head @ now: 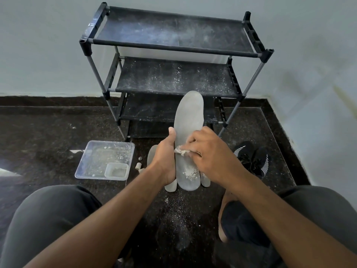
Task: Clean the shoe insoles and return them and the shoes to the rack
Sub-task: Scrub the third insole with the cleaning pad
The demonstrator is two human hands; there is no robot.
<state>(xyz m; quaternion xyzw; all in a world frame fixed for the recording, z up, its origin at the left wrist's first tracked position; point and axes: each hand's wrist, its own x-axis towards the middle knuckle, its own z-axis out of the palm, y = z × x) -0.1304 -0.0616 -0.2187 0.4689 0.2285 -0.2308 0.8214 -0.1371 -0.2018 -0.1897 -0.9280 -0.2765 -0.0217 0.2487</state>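
Observation:
My left hand (164,157) grips a grey insole (188,120) by its left edge and holds it lengthwise, toe end toward the rack. White powder sits near its heel end. My right hand (208,153) pinches a small white cloth (181,151) and presses it on the insole's middle. Other grey insoles (171,185) lie on the floor beneath, mostly hidden by my hands. A pair of black shoes (253,157) with white stripes stands on the floor to the right. The black shoe rack (173,43) stands against the wall, its shelves dusted white.
A clear plastic tray (90,167) holding a smaller container (116,171) sits on the dark floor at the left. A small white piece (138,165) lies beside it. White powder is scattered on the floor between my knees. Walls meet in a corner at the right.

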